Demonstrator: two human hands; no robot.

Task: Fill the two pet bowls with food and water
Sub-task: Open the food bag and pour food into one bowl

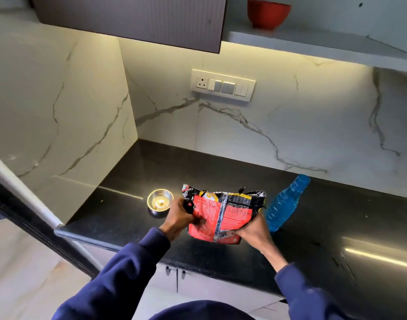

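A crumpled red and black food bag is held upright over the black counter. My left hand grips its left side and my right hand grips its lower right corner. A small steel bowl sits on the counter just left of the bag, shiny inside; I cannot tell if it holds anything. A blue plastic water bottle lies on its side right of the bag, partly hidden behind it. Only one steel bowl shows.
A red bowl stands on the white shelf at the upper right. A switch panel is on the marble back wall. A marble side wall closes the counter's left end. Cabinet doors with handles sit below the counter edge.
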